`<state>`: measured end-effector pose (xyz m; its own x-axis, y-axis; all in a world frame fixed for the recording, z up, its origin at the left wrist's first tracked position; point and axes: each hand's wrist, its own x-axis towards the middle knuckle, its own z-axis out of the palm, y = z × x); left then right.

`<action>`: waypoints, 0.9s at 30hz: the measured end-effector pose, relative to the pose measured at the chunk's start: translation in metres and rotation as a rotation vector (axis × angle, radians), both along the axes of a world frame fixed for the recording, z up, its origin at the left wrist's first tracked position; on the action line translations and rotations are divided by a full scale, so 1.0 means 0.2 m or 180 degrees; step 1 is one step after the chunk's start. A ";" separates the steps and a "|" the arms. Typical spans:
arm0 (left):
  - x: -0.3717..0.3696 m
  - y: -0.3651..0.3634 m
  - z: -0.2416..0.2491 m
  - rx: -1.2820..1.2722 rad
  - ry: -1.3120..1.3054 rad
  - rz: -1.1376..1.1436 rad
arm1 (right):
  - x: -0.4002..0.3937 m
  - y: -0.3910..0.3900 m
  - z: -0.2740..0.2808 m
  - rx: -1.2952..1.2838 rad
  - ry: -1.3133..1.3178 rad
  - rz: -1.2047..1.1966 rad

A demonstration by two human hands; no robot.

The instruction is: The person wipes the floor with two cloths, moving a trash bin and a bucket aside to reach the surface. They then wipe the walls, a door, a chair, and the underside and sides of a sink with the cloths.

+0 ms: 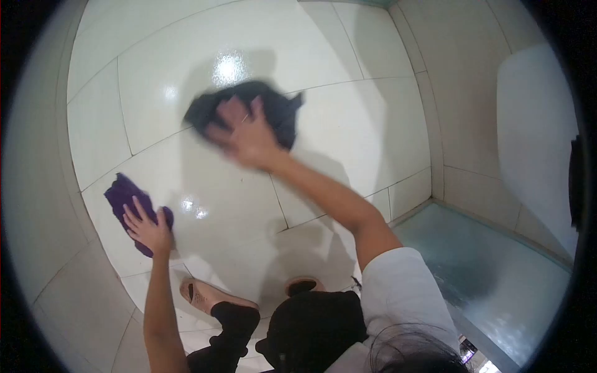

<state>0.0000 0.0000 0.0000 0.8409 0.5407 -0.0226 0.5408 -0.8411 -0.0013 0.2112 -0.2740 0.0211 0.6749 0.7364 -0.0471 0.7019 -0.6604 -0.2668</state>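
Note:
On the pale tiled floor [236,193], my right hand [245,133] presses a dark, nearly black cloth [283,121] with its fingers spread. Both are smeared by motion. A ring shows on one finger. Lower on the left, my left hand [149,230] lies flat on a folded purple cloth [127,193], fingers stretched apart. The two cloths lie separate from each other, each partly covered by a hand.
Shiny wet-looking patches [230,68] reflect light on the floor. My feet wear tan shoes [205,297] below. A glass panel [491,273] stands at lower right, a white rounded fixture [538,130] at right. Tiled walls [37,217] border the floor.

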 end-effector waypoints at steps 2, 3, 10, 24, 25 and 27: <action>-0.04 -0.07 0.02 -0.0090 0.0035 -0.0207 | -0.29 0.08 -0.06 0.0536 0.0265 0.0803; 0.07 -0.02 0.18 0.0006 -0.0177 -0.0396 | -0.27 0.12 0.12 0.0763 0.0149 0.1078; -0.02 -0.03 0.39 -0.0674 0.0235 -0.0220 | 0.11 -0.74 0.20 -0.0030 -0.0418 -0.1210; -0.21 0.06 0.22 0.0132 -0.0426 0.0257 | -0.07 0.36 0.08 -0.0790 -0.1401 -0.2443; -0.21 0.06 0.21 0.0156 -0.0480 0.0229 | -0.20 0.58 0.07 -0.0077 -0.1455 -0.2032; -0.19 0.21 0.17 0.0563 -0.0398 0.0278 | -0.49 0.88 0.19 -0.0064 -0.0688 -0.0652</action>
<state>-0.0380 0.0419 0.0349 0.7810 0.5979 0.1806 0.6168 -0.7837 -0.0729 0.1137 -0.0973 0.0600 0.8052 0.5843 0.1006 0.5927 -0.7977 -0.1112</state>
